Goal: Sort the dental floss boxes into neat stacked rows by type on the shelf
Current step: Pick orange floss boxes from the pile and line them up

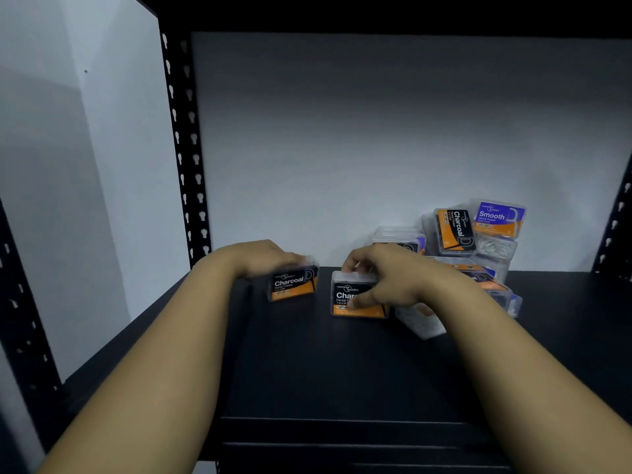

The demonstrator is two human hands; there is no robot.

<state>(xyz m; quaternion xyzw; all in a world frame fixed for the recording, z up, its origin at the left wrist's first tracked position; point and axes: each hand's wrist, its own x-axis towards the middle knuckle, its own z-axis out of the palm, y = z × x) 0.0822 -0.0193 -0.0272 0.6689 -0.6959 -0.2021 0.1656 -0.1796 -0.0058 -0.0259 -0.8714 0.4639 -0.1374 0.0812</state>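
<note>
Both of our bare forearms reach in over the front lip of the black shelf (307,371), and they take up most of the near view. Our left hand (263,256) lies over the top of the left Charcoal box (293,283), fingers curled down round its upper edge, holding it. That box stands on the shelf with its label facing us, long axis running left to right, tipped slightly so its right end sits higher. Just beside it, apart by a narrow gap, stands the right Charcoal box (355,295), also label toward us and lying lengthwise across the shelf. Our right hand (393,275) grips it from above and from the right, thumb pressed on the orange band of the front face, the other fingers curled over the back; the hand hides the right half of the label.

Behind and to the right of that hand sits the unsorted pile (478,254) against the back wall. In it, an upended Charcoal box (456,230) leans with its long axis nearly vertical, and a purple Smooth box (499,218) rests at the top, label toward us. Clear lids show white floss picks inside some boxes. More boxes lie partly hidden under our right wrist. Black perforated uprights (186,148) frame the shelf at left and right.
</note>
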